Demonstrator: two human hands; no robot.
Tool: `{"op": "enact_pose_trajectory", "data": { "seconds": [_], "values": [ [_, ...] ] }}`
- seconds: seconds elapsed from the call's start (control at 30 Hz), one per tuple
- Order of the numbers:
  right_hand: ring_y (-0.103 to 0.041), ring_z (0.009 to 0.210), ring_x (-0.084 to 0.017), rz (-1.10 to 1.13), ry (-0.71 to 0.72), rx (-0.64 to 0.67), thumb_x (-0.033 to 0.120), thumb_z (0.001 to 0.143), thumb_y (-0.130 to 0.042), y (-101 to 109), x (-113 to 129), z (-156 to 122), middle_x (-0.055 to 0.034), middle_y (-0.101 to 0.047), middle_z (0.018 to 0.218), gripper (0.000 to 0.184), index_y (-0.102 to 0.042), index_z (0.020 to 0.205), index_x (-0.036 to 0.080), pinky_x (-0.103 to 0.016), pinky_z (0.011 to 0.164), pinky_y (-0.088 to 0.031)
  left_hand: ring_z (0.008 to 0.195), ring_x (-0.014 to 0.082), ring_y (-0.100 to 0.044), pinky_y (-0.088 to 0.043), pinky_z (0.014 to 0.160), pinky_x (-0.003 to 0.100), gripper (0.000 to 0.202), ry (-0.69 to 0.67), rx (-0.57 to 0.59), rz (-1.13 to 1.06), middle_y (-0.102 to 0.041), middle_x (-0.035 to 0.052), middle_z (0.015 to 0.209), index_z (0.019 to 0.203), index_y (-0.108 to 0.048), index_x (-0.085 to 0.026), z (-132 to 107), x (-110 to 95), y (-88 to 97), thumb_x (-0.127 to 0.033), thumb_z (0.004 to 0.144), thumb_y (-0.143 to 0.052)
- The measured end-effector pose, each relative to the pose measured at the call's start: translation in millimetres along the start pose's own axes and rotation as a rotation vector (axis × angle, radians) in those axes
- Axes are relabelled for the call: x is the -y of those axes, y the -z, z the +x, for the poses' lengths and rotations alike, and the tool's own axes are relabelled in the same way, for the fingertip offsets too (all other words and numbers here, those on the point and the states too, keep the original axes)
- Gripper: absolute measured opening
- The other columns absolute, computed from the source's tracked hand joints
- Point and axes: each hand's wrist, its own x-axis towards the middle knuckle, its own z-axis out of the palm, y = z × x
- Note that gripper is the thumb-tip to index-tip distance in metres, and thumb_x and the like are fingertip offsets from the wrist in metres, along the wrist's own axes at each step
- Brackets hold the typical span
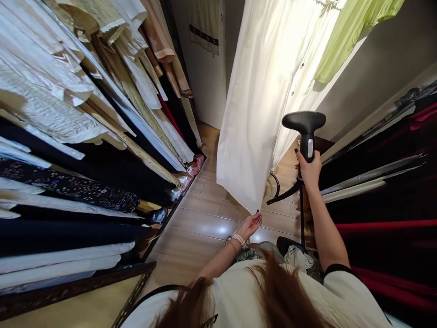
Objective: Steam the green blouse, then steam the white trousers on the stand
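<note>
A long white garment [249, 118] hangs ahead of me, brightly lit near its top. My left hand [251, 225] pinches its lower corner and draws the cloth toward me. In my right hand [310, 172] is a black garment steamer head [304, 121], gripped by the handle and held upright. The steamer head is to the right of the white cloth, and from this angle I cannot tell whether they touch. A black hose [285, 196] curves away below the handle.
Densely packed clothes [112, 118] hang along the left side. Dark and red garments [385, 214] line the right. A light green garment [355, 41] hangs at the upper right. A framed mirror [82, 296] leans at lower left, and wooden floor [201, 218] lies between the racks.
</note>
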Motion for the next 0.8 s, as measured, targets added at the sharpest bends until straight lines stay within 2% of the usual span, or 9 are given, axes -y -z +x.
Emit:
{"op": "enact_pose_trajectory", "data": {
  "seconds": [0.1,0.17,0.27,0.37,0.47,0.6,0.7,0.8],
  "values": [
    [-0.065,0.077,-0.025,-0.323,0.200,0.085,0.071,0.077,-0.070,7.1,28.0,30.3,-0.0031,-0.062,0.082,0.064,-0.054,0.112,0.020,-0.043,0.078,-0.053,0.068,0.0128,-0.069,-0.061,0.076,0.024,0.026,0.041,-0.022,-0.045,-0.069,0.0060,0.079,0.111,-0.068,-0.016,-0.2,7.6,-7.4,-0.001,0.090,-0.064],
    [-0.065,0.088,-0.030,-0.450,0.314,0.135,0.070,0.080,-0.069,-0.2,44.9,51.6,-0.0070,-0.064,0.088,0.067,-0.053,0.119,0.018,-0.047,0.085,-0.051,0.064,0.0120,-0.067,-0.060,0.071,0.023,0.025,0.061,-0.030,-0.060,-0.068,0.0054,0.077,0.109,-0.068,-0.016,0.6,12.8,-12.9,0.000,0.089,-0.065],
    [-0.063,0.100,-0.034,-0.525,0.408,0.175,0.069,0.083,-0.066,-20.5,60.2,81.3,-0.0107,-0.064,0.094,0.068,-0.051,0.123,0.015,-0.049,0.089,-0.048,0.065,0.0111,-0.067,-0.058,0.068,0.022,0.020,0.076,-0.034,-0.061,-0.070,0.0060,0.081,0.100,-0.069,-0.016,2.4,21.3,-22.4,-0.001,0.088,-0.067],
    [-0.062,0.102,-0.033,-0.524,0.406,0.149,0.065,0.086,-0.063,-34.6,62.2,100.3,-0.0116,-0.063,0.097,0.064,-0.050,0.122,0.014,-0.050,0.089,-0.047,0.071,0.0114,-0.069,-0.057,0.069,0.021,0.014,0.083,-0.023,-0.053,-0.072,0.0067,0.085,0.092,-0.069,-0.016,2.9,28.6,-31.3,-0.002,0.089,-0.068],
    [-0.062,0.097,-0.030,-0.520,0.340,0.119,0.058,0.089,-0.060,-34.5,55.8,101.5,-0.0111,-0.064,0.097,0.052,-0.050,0.118,0.015,-0.048,0.088,-0.047,0.072,0.0114,-0.070,-0.055,0.068,0.021,0.011,0.085,-0.010,-0.042,-0.073,0.0068,0.086,0.086,-0.068,-0.015,1.1,30.6,-37.3,-0.005,0.091,-0.067],
    [-0.063,0.089,-0.028,-0.580,0.279,0.135,0.053,0.091,-0.057,-23.0,45.5,84.9,-0.0117,-0.066,0.098,0.044,-0.052,0.114,0.016,-0.044,0.086,-0.048,0.072,0.0106,-0.070,-0.053,0.066,0.020,0.009,0.088,0.003,-0.016,-0.075,0.0063,0.089,0.086,-0.069,-0.015,-1.6,26.8,-40.2,-0.009,0.092,-0.068],
    [-0.064,0.086,-0.028,-0.657,0.308,0.157,0.055,0.090,-0.058,-15.1,45.2,74.5,-0.0114,-0.068,0.095,0.044,-0.055,0.113,0.017,-0.043,0.084,-0.048,0.076,0.0108,-0.071,-0.053,0.068,0.020,0.008,0.107,0.020,0.023,-0.076,0.0065,0.098,0.090,-0.071,-0.016,-1.1,26.2,-41.7,-0.008,0.090,-0.070],
    [-0.064,0.087,-0.029,-0.822,0.395,0.204,0.052,0.087,-0.063,-11.4,54.6,72.8,-0.0117,-0.068,0.091,0.042,-0.058,0.110,0.017,-0.042,0.083,-0.047,0.080,0.0111,-0.071,-0.053,0.069,0.020,0.011,0.132,0.032,0.066,-0.076,0.0071,0.106,0.092,-0.072,-0.017,0.9,31.3,-45.7,-0.007,0.088,-0.071]
  ]
}}
